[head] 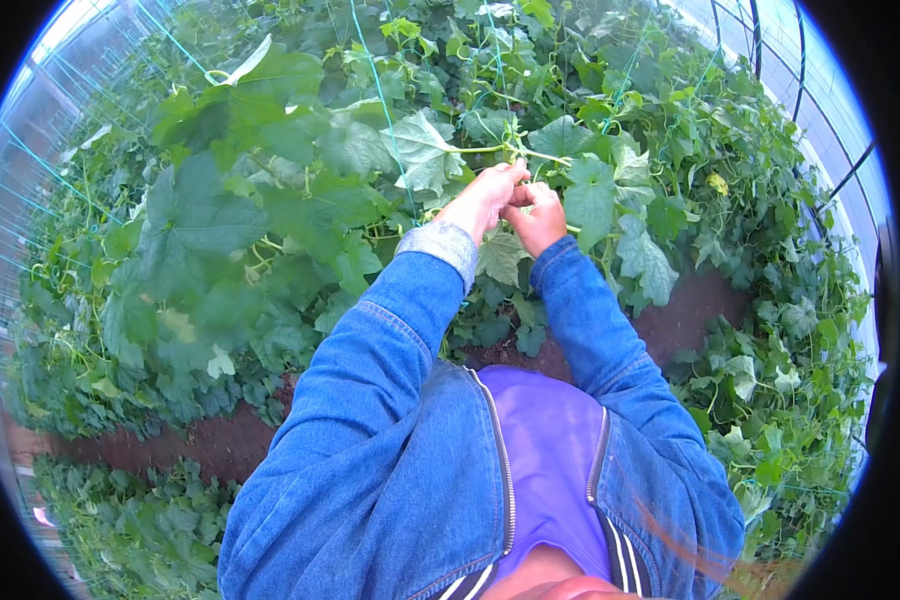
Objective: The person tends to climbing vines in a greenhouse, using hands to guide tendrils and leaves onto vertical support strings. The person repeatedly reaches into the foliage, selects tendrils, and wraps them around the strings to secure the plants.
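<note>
Both hands meet in front of me at a climbing vine with lobed, cucurbit-like leaves. My left hand has its fingertips closed around the vine's shoot, just below a cluster of buds and young growth. Against it, my right hand is bent inward with thumb and fingers drawn together; whatever lies between them is hidden. A pale leaf extends left from the shoot on its stalk. A broad green leaf hangs just right of my right hand.
Turquoise support strings run up through the dense foliage. Bare soil shows between plant rows, with more vines at right. Dark frame bars cross the pale covering. Large leaves crowd the left.
</note>
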{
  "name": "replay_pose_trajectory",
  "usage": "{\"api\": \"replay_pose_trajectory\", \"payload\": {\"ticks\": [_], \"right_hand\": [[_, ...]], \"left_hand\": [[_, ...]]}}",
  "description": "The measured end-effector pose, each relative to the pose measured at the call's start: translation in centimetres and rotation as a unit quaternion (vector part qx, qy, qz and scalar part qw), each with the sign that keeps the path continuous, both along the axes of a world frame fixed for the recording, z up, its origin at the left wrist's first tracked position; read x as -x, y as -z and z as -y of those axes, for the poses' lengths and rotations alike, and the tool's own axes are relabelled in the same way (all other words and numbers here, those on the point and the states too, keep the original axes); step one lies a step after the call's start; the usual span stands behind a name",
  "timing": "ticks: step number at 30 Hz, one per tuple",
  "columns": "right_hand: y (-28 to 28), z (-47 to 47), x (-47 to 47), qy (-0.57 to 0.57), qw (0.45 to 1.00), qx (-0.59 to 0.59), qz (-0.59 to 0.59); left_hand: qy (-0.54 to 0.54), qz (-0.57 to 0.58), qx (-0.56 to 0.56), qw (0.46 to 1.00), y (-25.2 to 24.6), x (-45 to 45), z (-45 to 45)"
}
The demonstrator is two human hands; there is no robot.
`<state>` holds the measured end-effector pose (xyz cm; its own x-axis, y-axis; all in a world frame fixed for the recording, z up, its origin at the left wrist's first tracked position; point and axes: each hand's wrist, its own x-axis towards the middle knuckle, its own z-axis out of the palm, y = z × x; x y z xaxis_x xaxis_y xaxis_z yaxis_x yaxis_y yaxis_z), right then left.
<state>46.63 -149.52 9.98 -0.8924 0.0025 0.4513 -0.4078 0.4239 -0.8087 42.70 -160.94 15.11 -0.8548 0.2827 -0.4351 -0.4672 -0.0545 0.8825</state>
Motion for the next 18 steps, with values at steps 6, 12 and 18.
{"api": "replay_pose_trajectory", "payload": {"ticks": [6,12,18], "right_hand": [[-2.9,-4.0,-0.4,-0.166,0.895,0.339,0.236],[-7.3,-7.1,-3.1,-0.203,0.920,0.214,0.260],[0.9,-6.1,-0.1,0.000,0.950,-0.285,-0.128]], "left_hand": [[0.039,-0.064,0.036,0.997,-0.1,-1.0,-0.2],[-0.026,-0.041,0.074,0.996,1.1,-0.4,1.1],[0.052,0.014,0.036,0.998,3.0,-2.3,0.8]]}}
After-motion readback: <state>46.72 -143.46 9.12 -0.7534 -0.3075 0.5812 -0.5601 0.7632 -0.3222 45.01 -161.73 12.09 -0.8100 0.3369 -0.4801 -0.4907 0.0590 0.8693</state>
